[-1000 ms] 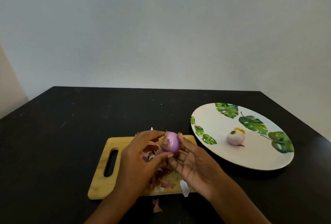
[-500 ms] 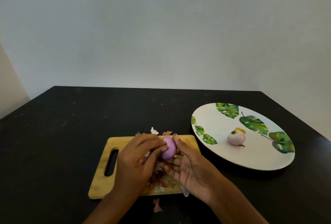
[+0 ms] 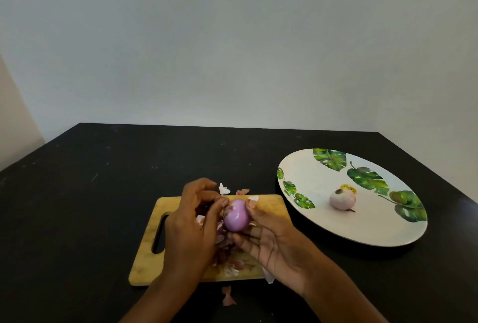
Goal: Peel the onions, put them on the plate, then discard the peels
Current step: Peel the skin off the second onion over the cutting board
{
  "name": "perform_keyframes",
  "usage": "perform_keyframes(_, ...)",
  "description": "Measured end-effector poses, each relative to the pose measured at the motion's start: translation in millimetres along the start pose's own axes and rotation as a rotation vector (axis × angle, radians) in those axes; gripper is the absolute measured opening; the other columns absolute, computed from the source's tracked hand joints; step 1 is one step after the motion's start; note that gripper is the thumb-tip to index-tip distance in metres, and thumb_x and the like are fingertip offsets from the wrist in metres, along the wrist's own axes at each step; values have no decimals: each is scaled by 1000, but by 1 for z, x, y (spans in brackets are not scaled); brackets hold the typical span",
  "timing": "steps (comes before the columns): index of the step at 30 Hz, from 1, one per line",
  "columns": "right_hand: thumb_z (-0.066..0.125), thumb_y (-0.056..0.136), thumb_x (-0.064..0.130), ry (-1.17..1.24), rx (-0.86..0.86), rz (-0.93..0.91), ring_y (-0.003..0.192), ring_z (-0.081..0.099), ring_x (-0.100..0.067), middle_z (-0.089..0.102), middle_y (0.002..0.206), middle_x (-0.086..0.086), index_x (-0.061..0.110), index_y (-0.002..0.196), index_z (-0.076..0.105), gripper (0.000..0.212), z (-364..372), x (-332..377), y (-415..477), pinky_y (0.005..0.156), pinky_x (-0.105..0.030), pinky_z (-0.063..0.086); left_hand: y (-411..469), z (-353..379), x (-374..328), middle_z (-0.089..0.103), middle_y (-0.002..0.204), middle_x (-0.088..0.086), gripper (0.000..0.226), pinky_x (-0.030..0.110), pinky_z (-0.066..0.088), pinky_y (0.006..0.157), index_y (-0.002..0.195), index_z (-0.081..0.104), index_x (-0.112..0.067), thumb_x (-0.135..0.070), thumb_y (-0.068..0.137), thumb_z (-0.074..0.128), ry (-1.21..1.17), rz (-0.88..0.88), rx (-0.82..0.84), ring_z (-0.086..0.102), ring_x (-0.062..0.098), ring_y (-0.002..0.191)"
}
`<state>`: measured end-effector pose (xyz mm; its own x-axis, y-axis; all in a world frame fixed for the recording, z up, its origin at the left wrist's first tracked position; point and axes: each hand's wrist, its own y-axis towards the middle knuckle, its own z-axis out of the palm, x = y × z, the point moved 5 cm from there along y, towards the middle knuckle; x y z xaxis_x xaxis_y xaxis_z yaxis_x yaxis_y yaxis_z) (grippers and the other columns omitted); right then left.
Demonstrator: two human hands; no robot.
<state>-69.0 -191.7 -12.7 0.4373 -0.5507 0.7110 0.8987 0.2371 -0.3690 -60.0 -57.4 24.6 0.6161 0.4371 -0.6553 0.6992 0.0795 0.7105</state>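
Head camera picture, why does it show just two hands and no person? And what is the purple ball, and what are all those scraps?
The camera sits on the person's head and looks down, so you only see their own arms reaching in. The left hand and the right hand hold a purple onion between their fingers, above a wooden cutting board. The scraps on the board are onion peels. One more peel lies on the black table just in front of the board. To the right is a plate painted with leaves, with one peeled onion lying on it.
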Motion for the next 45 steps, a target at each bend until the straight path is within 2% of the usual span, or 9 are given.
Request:
perform_keyframes(5, 67, 75, 21, 10, 22, -4, 90, 72, -27, 70, 107, -22, 3, 116, 61, 45, 4, 1, -3, 67, -29, 60, 1, -3, 5, 57, 92, -39, 35, 4, 46, 70, 102, 55, -21, 1, 78, 68, -29, -88, -39, 61, -9, 83)
perform_keyframes(11, 62, 80, 20, 66, 84, -48, 102, 68, -31, 68, 111, -24, 1, 118, 60, 42, 5, 12, -7, 75, -31, 60, 13, -17, 17, 63, 83, -28, 32, 11, 51, 65, 83, 59, -36, -5, 80, 67, 10, -135, -76, 63, -4, 76)
perform_keyframes(15, 63, 80, 15, 89, 76, -65, 104, 68, -32, 68, 113, -24, 0, 120, 58, 43, 3, 13, -6, 80, -34, 59, 6, -4, 19, 62, 77, -21, 10, 10, 46, 68, 83, 60, -43, -34, 86, 59, 65, -144, 49, 60, -4, 80)
perform_keyframes(18, 62, 81, 12, 69, 86, -91, 103, 68, -32, 68, 113, -23, -1, 118, 59, 39, 2, 14, -6, 81, -34, 59, 3, 1, 19, 62, 97, -24, 34, 4, 35, 85, 97, 66, -34, -53, 84, 41, 94, -106, 109, 52, -5, 102)
perform_keyframes(24, 63, 78, 11, 22, 89, -119, 96, 69, -29, 68, 112, -24, -1, 114, 61, 38, 0, 15, -4, 81, -35, 59, 3, 11, 10, 66, 106, -21, 41, 7, 46, 77, 111, 64, -29, -44, 74, 62, -226, -178, 280, 61, -5, 98)
perform_keyframes(26, 63, 78, 10, -18, 81, -125, 96, 69, -29, 68, 111, -23, 0, 116, 60, 39, 0, 15, -3, 81, -34, 59, 4, 10, 6, 66, 103, -25, 30, 7, 47, 76, 105, 65, -31, -27, 75, 72, -227, -162, 290, 62, -4, 95)
perform_keyframes(29, 65, 77, 11, -79, 60, -141, 97, 70, -28, 69, 110, -21, 2, 120, 58, 45, -3, 16, 0, 80, -33, 59, 9, 6, 5, 66, 91, -27, 36, 6, 47, 71, 94, 64, -31, -5, 71, 76, -217, -179, 263, 63, -4, 87)
perform_keyframes(35, 66, 75, 11, -129, 65, -155, 101, 68, -31, 68, 113, -21, 2, 124, 55, 51, -3, 16, 1, 78, -32, 59, 12, 6, 9, 67, 99, -14, 55, 14, 51, 75, 115, 55, -29, -13, 68, 78, -322, -275, 388, 65, 6, 92)
perform_keyframes(45, 68, 73, 8, -256, 124, -127, 104, 67, -34, 65, 118, -22, 5, 117, 60, 45, -3, 13, 1, 87, -38, 57, 12, 5, 16, 65, 93, 6, 61, 32, 56, 78, 113, 56, -24, -11, 58, 80, -404, -387, 570, 65, 21, 88)
